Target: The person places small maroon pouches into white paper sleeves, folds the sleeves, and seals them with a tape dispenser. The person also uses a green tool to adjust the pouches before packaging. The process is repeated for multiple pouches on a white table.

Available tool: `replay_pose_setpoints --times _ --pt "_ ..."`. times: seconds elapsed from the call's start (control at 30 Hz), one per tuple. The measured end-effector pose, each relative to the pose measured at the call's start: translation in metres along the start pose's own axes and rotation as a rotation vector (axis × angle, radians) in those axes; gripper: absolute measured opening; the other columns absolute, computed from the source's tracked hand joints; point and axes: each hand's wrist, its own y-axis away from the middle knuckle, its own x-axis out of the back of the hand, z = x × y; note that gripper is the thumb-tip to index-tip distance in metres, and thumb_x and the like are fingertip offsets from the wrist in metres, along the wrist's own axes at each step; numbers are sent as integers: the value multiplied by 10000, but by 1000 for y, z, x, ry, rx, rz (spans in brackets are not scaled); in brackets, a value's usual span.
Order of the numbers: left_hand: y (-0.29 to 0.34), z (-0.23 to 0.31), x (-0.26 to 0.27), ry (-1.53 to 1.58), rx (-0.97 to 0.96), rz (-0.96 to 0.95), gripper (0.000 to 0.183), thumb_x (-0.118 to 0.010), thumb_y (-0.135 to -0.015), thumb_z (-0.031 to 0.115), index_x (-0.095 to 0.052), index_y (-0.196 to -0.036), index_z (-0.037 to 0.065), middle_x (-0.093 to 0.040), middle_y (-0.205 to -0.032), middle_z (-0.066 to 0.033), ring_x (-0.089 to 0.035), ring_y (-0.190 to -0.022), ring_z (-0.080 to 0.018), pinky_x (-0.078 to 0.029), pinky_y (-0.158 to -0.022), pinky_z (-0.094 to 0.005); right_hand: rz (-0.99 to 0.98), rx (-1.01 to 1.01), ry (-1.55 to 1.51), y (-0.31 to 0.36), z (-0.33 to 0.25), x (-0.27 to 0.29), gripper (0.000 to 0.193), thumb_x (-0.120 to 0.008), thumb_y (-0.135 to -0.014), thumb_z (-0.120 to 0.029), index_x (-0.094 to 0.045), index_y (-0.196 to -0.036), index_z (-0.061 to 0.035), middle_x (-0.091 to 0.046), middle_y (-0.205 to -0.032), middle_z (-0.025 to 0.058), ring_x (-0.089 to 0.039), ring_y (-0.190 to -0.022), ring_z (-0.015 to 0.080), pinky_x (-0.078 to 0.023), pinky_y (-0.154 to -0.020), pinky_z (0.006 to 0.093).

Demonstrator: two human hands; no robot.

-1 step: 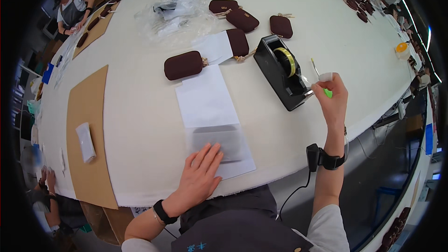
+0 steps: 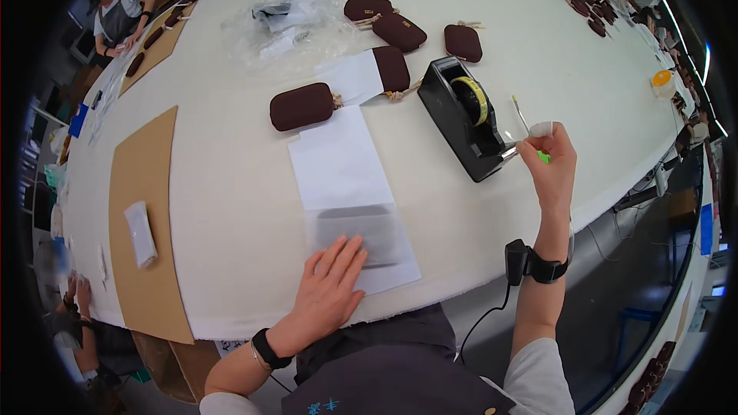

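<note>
Both hands engaged: left hand flat, pinning folded white paper sheet; right hand pinching clear tape strip at black tape dispenser.

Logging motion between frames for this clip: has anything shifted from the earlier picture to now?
Nothing visibly changed. The left hand lies flat on the white paper sheet with its grey translucent bag, and the right hand pinches a strip of clear tape at the black tape dispenser. The dark brown oblong pouches sit on the white table as before.
</note>
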Motion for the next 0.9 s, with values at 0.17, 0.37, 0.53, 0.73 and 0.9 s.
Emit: replay_pose_setpoints --times 0.17,0.37,0.53,0.73,0.9 --pt "0 0 -1 3 -3 2 661 -730 -737 180 -465 -1308 -21 -371 -1450 -163 -335 -1346 -319 -291 -1038 -451 -92 -163 46 17 17 9 276 -711 -724 -102 -511 -912 -65 -627 -752 0 -529 -694 70 -368 -647 259" --pt "0 -2 -1 33 -11 16 651 -722 -745 176 -465 -1313 -13 -377 -1446 -154 -340 -1342 -315 -299 -1035 -451 69 -120 374 24 20 -1 266 -656 -740 -27 -482 -940 -12 -640 -737 94 -612 -698 179 -452 -681 319" --pt "3 -3 -3 13 -16 28 643 -717 -752 179 -466 -1314 -8 -366 -1451 -148 -320 -1355 -303 -298 -1036 -445 -63 -97 -68 68 -5 -36 271 -720 -717 -29 -525 -905 -15 -651 -703 52 -609 -744 141 -442 -792 264" --pt "3 -6 -4 0 -17 27 627 -699 -770 178 -461 -1316 -16 -353 -1456 -158 -304 -1363 -300 -295 -1031 -444 -327 -45 -250 121 -51 -139 287 -735 -731 -45 -574 -968 -27 -691 -791 28 -569 -869 157 -413 -847 297" --pt "3 -6 -6 -3 -27 56 638 -698 -766 172 -455 -1321 -24 -365 -1445 -163 -310 -1358 -300 -296 -1021 -442 -298 166 -17 120 -39 -167 302 -715 -733 -42 -590 -1008 -35 -697 -839 -6 -495 -1005 192 -343 -905 345"
